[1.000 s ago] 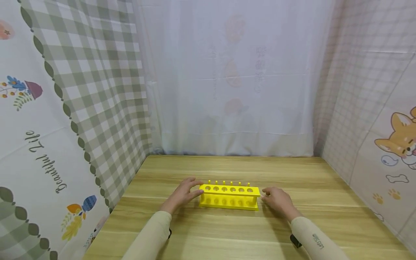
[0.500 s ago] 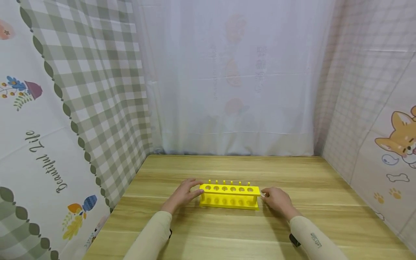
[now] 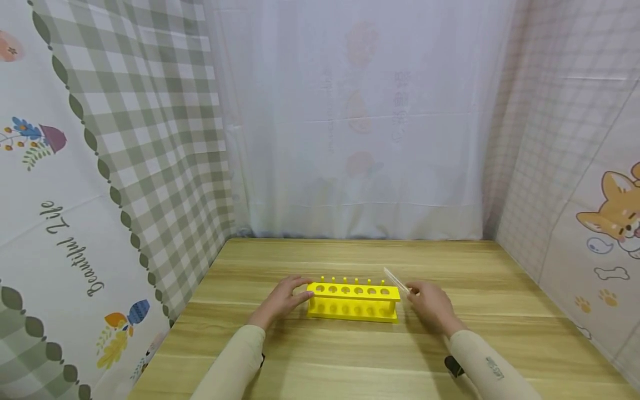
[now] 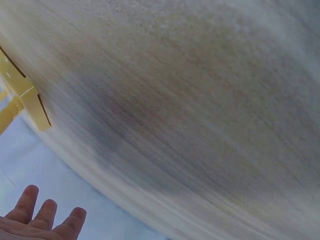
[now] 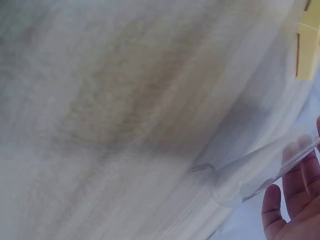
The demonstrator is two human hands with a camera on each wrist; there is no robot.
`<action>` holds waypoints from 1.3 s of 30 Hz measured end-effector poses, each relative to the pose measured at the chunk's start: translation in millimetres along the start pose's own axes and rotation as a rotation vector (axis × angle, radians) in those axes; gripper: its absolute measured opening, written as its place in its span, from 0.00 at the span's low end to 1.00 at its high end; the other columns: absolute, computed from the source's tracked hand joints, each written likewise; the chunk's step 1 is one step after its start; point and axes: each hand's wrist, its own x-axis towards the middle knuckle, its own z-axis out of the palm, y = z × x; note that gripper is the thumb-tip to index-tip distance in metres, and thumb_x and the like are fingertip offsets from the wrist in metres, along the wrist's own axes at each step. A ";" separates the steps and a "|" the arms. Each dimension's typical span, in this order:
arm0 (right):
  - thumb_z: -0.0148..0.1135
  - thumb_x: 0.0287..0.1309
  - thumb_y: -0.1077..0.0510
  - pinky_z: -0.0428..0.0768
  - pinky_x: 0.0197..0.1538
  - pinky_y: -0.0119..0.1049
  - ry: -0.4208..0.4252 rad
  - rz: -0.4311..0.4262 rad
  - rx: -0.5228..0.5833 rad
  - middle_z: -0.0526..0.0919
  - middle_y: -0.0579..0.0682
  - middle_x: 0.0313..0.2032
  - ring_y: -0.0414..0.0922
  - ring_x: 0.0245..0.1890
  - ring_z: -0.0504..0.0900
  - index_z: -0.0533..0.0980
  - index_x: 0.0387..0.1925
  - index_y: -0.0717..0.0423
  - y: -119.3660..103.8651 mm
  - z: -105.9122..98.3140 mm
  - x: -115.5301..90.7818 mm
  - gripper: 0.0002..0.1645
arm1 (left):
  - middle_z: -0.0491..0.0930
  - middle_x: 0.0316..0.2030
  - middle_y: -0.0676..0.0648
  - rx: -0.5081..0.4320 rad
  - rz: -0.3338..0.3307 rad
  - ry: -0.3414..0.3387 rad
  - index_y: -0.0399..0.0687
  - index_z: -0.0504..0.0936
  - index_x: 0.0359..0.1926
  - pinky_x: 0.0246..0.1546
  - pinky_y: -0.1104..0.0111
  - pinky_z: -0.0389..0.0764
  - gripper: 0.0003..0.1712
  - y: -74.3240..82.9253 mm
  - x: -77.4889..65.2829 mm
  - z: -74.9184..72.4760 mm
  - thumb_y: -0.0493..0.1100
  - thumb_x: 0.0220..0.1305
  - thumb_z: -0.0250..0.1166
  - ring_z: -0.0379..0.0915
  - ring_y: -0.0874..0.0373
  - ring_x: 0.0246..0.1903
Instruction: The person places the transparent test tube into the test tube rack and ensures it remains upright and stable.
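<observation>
A yellow test tube rack stands on the table, with a row of round holes along its top plate and short pegs behind them. My left hand holds the rack's left end, thumb at the front corner and index finger at the back. In the left wrist view, the other fingers stick out loosely. At the rack's right end, my right hand pinches a clear test tube, which slants up to the left behind the rack's corner. The right wrist view shows the see-through tube crossing in front of the fingers.
The wood-grain table extends around the rack on all sides. A white curtain hangs at the back edge, with a checked cloth on the left and a printed cloth on the right.
The clear test tube has swung into sight in my right hand, its far end now pointing up and left. My left hand and the rack have stayed in place.
</observation>
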 end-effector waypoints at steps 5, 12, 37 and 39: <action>0.58 0.68 0.60 0.80 0.44 0.53 0.056 0.003 0.073 0.83 0.62 0.47 0.58 0.45 0.82 0.75 0.60 0.67 -2.4 -6.5 -0.7 0.23 | 0.64 0.68 0.31 -0.006 0.013 0.000 0.43 0.75 0.66 0.62 0.39 0.64 0.28 0.7 -0.4 -0.4 0.54 0.73 0.59 0.59 0.34 0.67; 0.56 0.72 0.56 0.80 0.48 0.53 0.146 0.035 0.212 0.81 0.63 0.52 0.60 0.51 0.80 0.71 0.66 0.65 -9.6 -17.2 -0.2 0.26 | 0.65 0.67 0.32 -0.004 0.004 -0.003 0.43 0.75 0.66 0.62 0.40 0.65 0.28 2.1 -0.9 0.4 0.54 0.73 0.59 0.60 0.34 0.66; 0.63 0.66 0.63 0.79 0.40 0.21 0.480 -0.011 0.735 0.78 0.64 0.54 0.27 0.38 0.79 0.72 0.64 0.67 -70.1 -49.3 3.9 0.27 | 0.69 0.66 0.37 -0.029 0.002 0.006 0.43 0.74 0.67 0.63 0.42 0.64 0.28 2.5 -0.8 0.2 0.53 0.73 0.59 0.61 0.37 0.66; 0.64 0.65 0.62 0.80 0.41 0.22 0.488 -0.026 0.758 0.79 0.62 0.52 0.28 0.38 0.80 0.73 0.63 0.66 -71.2 -46.3 5.0 0.26 | 0.69 0.66 0.37 -0.032 0.000 0.006 0.43 0.74 0.66 0.63 0.42 0.65 0.28 2.8 -1.3 0.3 0.53 0.73 0.59 0.61 0.37 0.66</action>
